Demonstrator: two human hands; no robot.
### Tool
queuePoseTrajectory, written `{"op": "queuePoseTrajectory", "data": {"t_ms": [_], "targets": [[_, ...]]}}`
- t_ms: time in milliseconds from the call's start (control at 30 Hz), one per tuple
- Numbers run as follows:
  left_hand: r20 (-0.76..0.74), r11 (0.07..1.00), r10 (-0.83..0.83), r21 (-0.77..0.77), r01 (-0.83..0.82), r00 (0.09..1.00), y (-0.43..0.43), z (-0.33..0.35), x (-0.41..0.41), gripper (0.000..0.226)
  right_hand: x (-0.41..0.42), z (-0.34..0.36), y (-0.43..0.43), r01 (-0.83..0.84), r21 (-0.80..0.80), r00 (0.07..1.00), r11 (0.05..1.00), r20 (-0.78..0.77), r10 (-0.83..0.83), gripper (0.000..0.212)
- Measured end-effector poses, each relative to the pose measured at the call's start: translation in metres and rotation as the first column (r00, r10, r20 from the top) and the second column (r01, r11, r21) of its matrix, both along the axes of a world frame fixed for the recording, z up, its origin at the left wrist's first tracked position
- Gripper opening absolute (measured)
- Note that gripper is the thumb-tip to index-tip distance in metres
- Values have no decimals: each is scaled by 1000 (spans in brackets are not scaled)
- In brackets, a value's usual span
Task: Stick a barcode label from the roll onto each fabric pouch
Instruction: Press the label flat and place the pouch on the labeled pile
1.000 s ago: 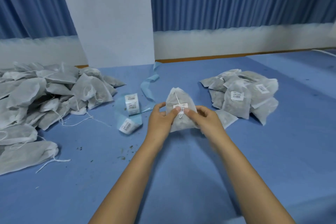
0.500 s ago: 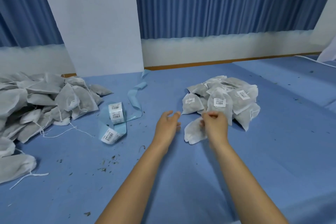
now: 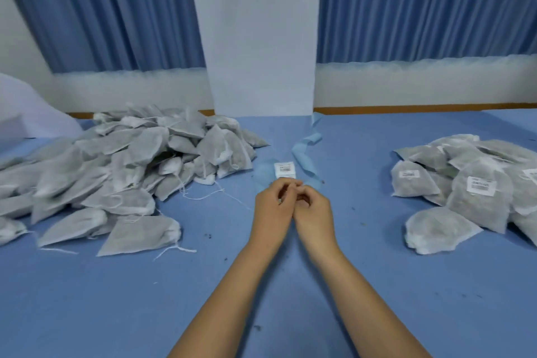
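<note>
Label roll (image 3: 284, 170) lies between unlabelled pile (image 3: 130, 166) and edge-cropped labelled pile (image 3: 479, 183), with bare table (image 3: 363, 256) around. Left hand (image 3: 273, 208) and right hand (image 3: 313, 211) curl together beside it; any grip is hidden.

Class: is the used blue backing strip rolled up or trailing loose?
Trailing loose: the backing strip lies in open curves beyond the label roll.

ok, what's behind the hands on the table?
The label roll, one barcode label showing, with its blue backing strip trailing toward the white pillar. The curled fingers of the left hand and right hand cover the roll's near edge and anything they hold.
</note>
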State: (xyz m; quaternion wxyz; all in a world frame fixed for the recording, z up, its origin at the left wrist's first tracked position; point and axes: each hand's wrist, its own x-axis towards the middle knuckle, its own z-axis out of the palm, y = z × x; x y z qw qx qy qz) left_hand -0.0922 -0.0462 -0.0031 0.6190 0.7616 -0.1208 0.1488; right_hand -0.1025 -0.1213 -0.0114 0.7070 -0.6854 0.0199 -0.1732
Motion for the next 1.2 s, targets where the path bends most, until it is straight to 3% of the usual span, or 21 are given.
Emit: {"op": "queuePoseTrajectory", "data": {"t_ms": [100,200,267,333,433,567,700,867,1033,1100,1200], "targets": [[21,943,320,88,-321,947,59,-8,27,17,18,-7,49,-92,-57,996,994,-25,91,26],[98,691,573,475,-545,813,122,-16,64,32,30,-28,81,-203,-260,978,944,-93,185,26],[153,490,618,693,-529,771,157,-18,87,49,35,-40,88,-248,-382,969,890,-122,217,20],[151,357,611,824,-440,777,183,-22,105,59,38,-43,89,-268,-419,963,868,-130,235,20],[81,286,628,901,-327,774,202,-31,125,56,40,-43,87,-271,-392,962,879,-126,241,22],[214,196,637,884,-424,741,197,-38,134,34,39,-43,88,-284,-375,958,882,-135,251,22],[290,276,600,799,-534,745,187,-36,118,38,40,-42,86,-284,-368,958,885,-136,251,21],[534,493,555,406,-770,637,156,-15,73,16,26,-32,90,-259,-305,965,917,-33,261,23],[551,732,460,208,-648,696,97,10,31,38,11,10,68,-192,-43,957,980,213,197,35],[535,781,432,181,-598,726,72,14,20,40,8,22,50,-237,-51,948,970,208,242,41],[473,845,394,151,-512,788,43,13,16,33,6,29,24,-287,-43,943,957,160,291,33]]}}
